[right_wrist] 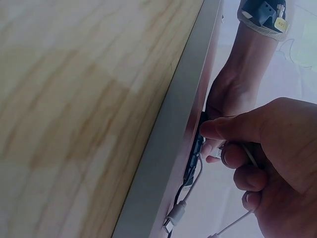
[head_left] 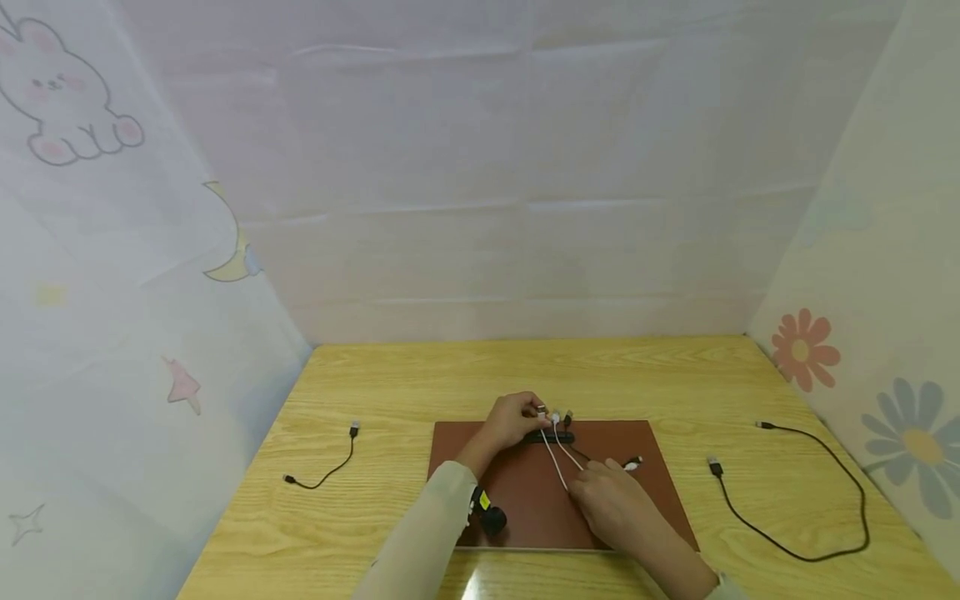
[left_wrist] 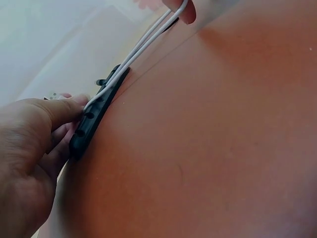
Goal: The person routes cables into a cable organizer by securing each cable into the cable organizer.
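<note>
My left hand is at the far edge of a brown board and pinches a white USB cable close behind its metal plug. Just under those fingers lies a black cable holder with a row of slots, and white cable runs across it. Nearer the board's right side, my right hand grips the white cable with curled fingers, seen also in the right wrist view as a hand with white strands passing through. Beside the left fingertips, a second white plug and a black plug stand at the holder.
Beyond the right hand, a black connector and a white connector lie on the board. A short black cable rests on the wooden table to the left; a longer black cable curves at the right. Printed cloth hangs behind.
</note>
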Motion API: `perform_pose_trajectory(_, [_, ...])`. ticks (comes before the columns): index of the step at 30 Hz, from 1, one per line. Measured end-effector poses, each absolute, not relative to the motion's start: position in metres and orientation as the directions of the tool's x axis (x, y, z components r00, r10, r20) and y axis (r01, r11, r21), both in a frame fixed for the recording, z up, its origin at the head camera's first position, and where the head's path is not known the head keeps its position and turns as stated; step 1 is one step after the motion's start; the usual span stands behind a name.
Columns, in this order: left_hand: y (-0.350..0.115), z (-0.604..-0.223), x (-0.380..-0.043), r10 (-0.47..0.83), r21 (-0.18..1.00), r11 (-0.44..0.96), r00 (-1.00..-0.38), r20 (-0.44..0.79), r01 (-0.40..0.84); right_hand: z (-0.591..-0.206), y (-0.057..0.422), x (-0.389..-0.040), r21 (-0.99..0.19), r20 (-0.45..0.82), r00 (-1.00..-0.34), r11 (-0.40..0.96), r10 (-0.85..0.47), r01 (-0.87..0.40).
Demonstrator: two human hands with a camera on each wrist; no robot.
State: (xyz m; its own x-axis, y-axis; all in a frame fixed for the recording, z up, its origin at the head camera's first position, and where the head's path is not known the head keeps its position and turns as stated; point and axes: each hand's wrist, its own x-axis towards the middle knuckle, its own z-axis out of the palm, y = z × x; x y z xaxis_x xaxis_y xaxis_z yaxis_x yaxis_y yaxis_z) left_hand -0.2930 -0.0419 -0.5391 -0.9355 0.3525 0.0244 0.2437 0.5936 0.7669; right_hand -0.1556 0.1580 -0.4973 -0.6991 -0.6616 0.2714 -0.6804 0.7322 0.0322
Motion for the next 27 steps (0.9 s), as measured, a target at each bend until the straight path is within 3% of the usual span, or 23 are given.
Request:
perform_pose_trajectory(10, [-0.0437,-0.5443,-0.292,0.367,0.81,0.538,-0.93,0.022,0.232,-0.5019,0.1553,-0.155,0.039,0.273,-0.691,0.725,-0.67,-0.688])
perform_pose_trajectory(27, [-0.0376,-0.5448,-0.287,0.359,0.759,0.584,-0.93,0.079,0.289,-0.5,0.1625,-0.153,0.006,0.282,-0.71,0.741,-0.645,-0.671])
